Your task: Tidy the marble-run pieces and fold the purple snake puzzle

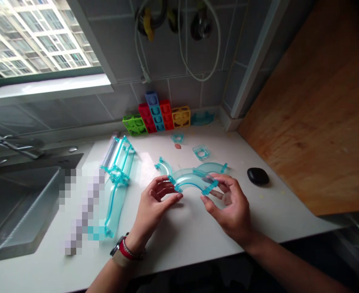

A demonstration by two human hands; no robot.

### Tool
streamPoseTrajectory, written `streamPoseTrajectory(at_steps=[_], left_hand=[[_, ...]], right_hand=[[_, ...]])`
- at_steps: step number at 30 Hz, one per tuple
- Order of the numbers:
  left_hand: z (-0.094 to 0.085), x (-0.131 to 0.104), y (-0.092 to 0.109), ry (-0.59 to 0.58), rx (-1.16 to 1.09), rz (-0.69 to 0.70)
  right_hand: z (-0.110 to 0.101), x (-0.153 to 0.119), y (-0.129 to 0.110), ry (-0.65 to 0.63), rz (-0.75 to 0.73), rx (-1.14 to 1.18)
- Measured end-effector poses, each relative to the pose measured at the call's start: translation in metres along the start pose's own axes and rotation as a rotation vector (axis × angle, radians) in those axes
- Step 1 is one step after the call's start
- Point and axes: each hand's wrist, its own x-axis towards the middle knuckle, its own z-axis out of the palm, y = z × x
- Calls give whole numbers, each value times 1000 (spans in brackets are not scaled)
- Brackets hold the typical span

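Observation:
A curved translucent teal piece [193, 178] is held at its two ends, raised a little above the white counter. My left hand [157, 199] has its fingers around the left end, the thumb below it. At the right end, my right hand [231, 203] pinches the piece between thumb and fingers. Just behind lies another curved teal piece [211, 167], partly covered by the held one. A smaller curved teal piece [164, 166] rests beyond my left fingers. Two small teal ring-like pieces [201, 152] [177, 138] lie farther back.
Long teal track pieces [116, 203] and a pale rod lie left, beside the sink [17, 211]. Colourful blocks [156, 116] stand against the tiled wall. A black oval object [257, 176] sits right, near a wooden panel [313, 122].

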Motion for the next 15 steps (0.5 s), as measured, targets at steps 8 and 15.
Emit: streamPoseTrajectory(at_steps=[8, 15], left_hand=[[2, -7, -5, 168, 526, 386], [2, -10, -1, 212, 697, 551]], right_hand=[[-1, 4, 2, 39, -27, -89], [-3, 8, 7, 50, 10, -54]])
